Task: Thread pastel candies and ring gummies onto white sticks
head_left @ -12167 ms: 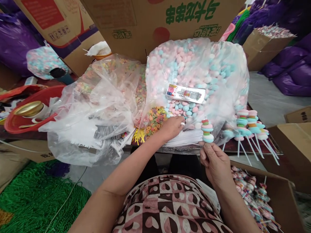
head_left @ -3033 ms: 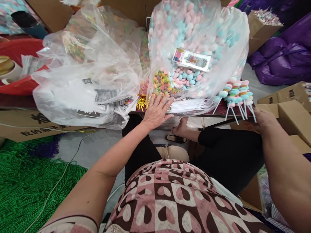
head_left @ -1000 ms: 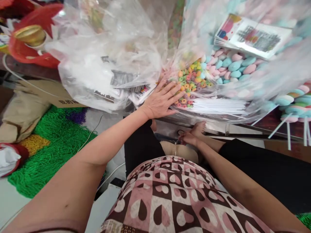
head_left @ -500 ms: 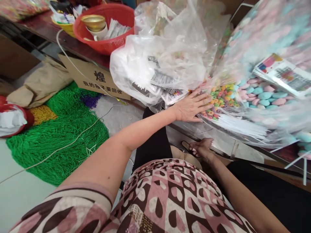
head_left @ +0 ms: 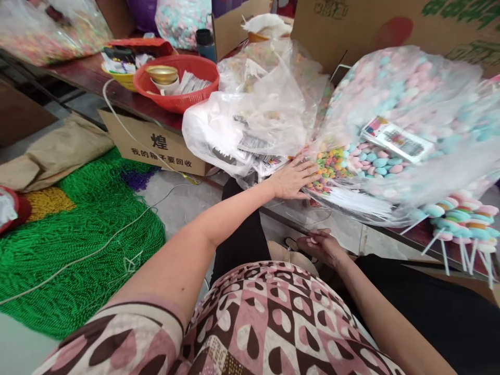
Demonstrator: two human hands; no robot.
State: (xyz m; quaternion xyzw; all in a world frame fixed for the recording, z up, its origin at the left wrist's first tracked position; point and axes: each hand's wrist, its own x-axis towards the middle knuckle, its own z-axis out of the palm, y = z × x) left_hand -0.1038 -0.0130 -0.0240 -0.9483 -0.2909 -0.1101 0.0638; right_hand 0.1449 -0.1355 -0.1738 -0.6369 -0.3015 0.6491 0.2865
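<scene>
My left hand lies flat with its fingers spread at the edge of a clear plastic bag, touching small, colourful ring-shaped sweets. White sticks lie in a bundle just right of it. Farther right, a big clear bag holds pink and blue marshmallow-like sweets, with a stack of printed cards on top. Below the table edge, over my lap, my right hand hangs with loosely bent fingers and no object visible in it.
Skewered sweets jut over the table's right edge. A red basket with a gold bowl stands at the back left. White plastic bags lie before me. Green bead strands and a cord cover the floor at left.
The camera view has tilted up and turned right, showing more of the table's back and the skewered sweets. My left hand stays by the ring sweets; my right hand has turned slightly below the table edge.
</scene>
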